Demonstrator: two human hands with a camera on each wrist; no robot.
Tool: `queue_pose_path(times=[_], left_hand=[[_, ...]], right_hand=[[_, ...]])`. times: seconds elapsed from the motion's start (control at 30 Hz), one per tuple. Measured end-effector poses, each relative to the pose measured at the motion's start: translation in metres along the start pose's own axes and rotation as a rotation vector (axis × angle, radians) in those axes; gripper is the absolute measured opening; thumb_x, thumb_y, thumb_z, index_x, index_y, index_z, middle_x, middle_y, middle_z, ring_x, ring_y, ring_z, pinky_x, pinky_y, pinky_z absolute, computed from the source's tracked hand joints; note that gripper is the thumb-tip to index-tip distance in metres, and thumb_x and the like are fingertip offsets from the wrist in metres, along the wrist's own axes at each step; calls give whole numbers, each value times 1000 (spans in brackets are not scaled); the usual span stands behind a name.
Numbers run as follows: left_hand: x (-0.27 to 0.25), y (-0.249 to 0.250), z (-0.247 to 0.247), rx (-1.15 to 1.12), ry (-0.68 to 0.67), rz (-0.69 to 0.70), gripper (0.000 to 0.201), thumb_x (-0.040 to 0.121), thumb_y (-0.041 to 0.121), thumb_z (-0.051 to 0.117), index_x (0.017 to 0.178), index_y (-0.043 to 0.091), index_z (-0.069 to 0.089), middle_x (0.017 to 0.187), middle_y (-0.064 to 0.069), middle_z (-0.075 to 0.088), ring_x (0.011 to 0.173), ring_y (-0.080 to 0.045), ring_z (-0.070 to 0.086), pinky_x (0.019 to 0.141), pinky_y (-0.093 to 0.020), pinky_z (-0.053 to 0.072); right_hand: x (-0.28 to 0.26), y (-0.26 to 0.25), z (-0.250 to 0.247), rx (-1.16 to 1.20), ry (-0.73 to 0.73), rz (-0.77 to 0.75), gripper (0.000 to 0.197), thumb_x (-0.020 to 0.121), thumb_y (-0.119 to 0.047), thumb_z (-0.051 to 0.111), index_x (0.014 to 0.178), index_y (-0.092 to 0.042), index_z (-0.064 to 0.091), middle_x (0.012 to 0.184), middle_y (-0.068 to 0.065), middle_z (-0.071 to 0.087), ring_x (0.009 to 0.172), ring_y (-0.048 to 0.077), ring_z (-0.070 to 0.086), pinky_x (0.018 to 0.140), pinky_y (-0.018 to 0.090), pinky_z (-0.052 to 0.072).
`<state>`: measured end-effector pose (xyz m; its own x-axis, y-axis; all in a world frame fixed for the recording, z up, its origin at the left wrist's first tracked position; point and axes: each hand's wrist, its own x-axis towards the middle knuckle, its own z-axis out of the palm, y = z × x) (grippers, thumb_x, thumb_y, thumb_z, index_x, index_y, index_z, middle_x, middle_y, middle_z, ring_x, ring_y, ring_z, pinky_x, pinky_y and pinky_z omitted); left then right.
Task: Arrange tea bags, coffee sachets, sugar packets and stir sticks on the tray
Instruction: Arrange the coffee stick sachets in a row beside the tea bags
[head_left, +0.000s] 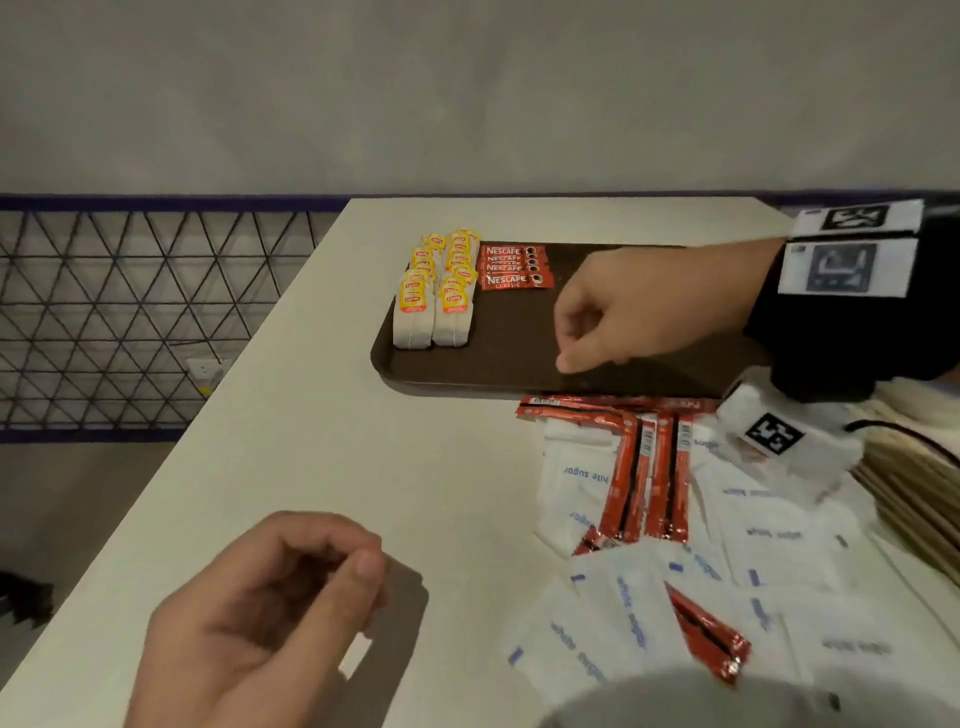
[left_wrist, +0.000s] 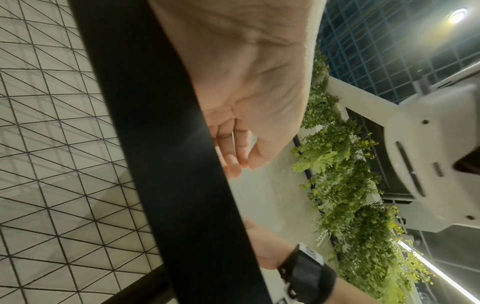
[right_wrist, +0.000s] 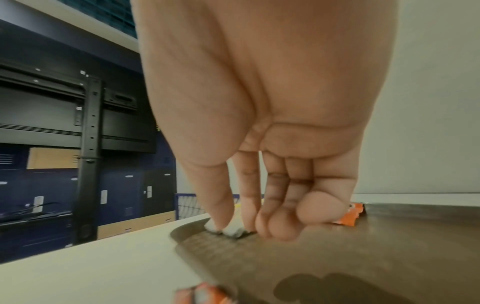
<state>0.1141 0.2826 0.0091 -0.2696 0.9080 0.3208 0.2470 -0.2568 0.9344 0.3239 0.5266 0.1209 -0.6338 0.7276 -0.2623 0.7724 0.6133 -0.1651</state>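
A dark brown tray lies at the far side of the white table. Two rows of yellow-tagged tea bags fill its left end, and a short stack of red coffee sachets lies beside them. My right hand hovers over the tray's bare middle, fingers loosely curled downward and holding nothing; the right wrist view shows the right hand just above the tray, with the tea bags beyond. My left hand is palm up near the front edge and holds nothing.
Loose red coffee sachets and white sugar packets lie scattered on the table in front of the tray. A stack of wooden stir sticks sits at the right edge. The table's left edge drops toward a wire mesh railing.
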Motion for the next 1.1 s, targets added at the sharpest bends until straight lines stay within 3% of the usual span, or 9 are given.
queue_pose_path(times=[0.07, 0.13, 0.37, 0.6, 0.77, 0.87, 0.93, 1.03, 1.1], left_hand=[[-7, 4, 1, -132, 69, 20, 3, 73, 8, 70, 73, 5, 71, 57, -15, 63, 51, -20, 59, 49, -15, 44], [-5, 6, 2, -112, 100, -27, 3, 79, 7, 71, 77, 9, 72, 61, -13, 64, 56, -22, 59, 51, -18, 45], [-8, 9, 2, -57, 116, -58, 20, 91, 3, 67, 76, 17, 71, 62, -3, 62, 60, -21, 62, 60, -26, 52], [-7, 8, 1, -21, 94, -59, 20, 91, 4, 67, 78, 18, 72, 66, -2, 65, 67, -21, 63, 65, -30, 57], [-8, 9, 0, 7, 82, -71, 21, 92, 7, 67, 78, 22, 72, 72, -3, 68, 66, -18, 63, 63, -27, 56], [-8, 10, -1, 17, 78, -84, 19, 91, 8, 66, 79, 22, 72, 74, -6, 69, 65, -17, 62, 62, -24, 54], [-8, 9, -1, 27, 77, -82, 18, 92, 8, 66, 80, 21, 72, 75, -7, 69, 65, -19, 62, 62, -25, 55], [-11, 11, 2, 26, 82, -65, 15, 92, 8, 67, 83, 18, 72, 75, -7, 69, 66, -25, 63, 62, -27, 56], [-12, 16, 5, 9, 79, -62, 11, 92, 8, 68, 87, 17, 72, 77, -6, 70, 65, -21, 66, 64, -27, 57]], right_hand=[[-16, -10, 13, -84, -19, 2, 24, 91, -54, 67, 89, -30, 71, 85, -10, 71, 79, 8, 67, 69, 25, 52], [-25, -17, 28, -179, 5, 9, 24, 92, -52, 67, 95, -28, 67, 88, -10, 66, 80, 8, 64, 69, 25, 53], [-36, -29, 46, -236, 70, 84, 17, 90, -27, 76, 98, -21, 63, 91, 0, 66, 78, 16, 64, 63, 25, 49], [-43, -47, 57, -330, 102, 110, 6, 98, -19, 59, 97, -18, 54, 86, 1, 56, 72, 16, 56, 60, 26, 44], [-44, -55, 60, -244, 106, 53, 14, 95, -14, 63, 109, -17, 60, 91, 0, 56, 75, 16, 56, 63, 27, 47], [-49, -57, 59, -251, 185, -4, 2, 96, -18, 63, 96, -19, 61, 82, -4, 56, 71, 18, 59, 63, 31, 52], [-55, -59, 52, -197, 284, -35, 12, 95, -13, 63, 86, -22, 62, 78, -3, 60, 68, 19, 61, 63, 34, 55], [-77, -65, 41, -25, 437, -73, 14, 97, -12, 64, 105, -22, 71, 91, -3, 69, 77, 13, 65, 69, 32, 56], [-98, -70, 41, 183, 515, -100, 23, 95, -17, 70, 116, -23, 71, 99, -7, 73, 85, 8, 69, 76, 31, 60]])
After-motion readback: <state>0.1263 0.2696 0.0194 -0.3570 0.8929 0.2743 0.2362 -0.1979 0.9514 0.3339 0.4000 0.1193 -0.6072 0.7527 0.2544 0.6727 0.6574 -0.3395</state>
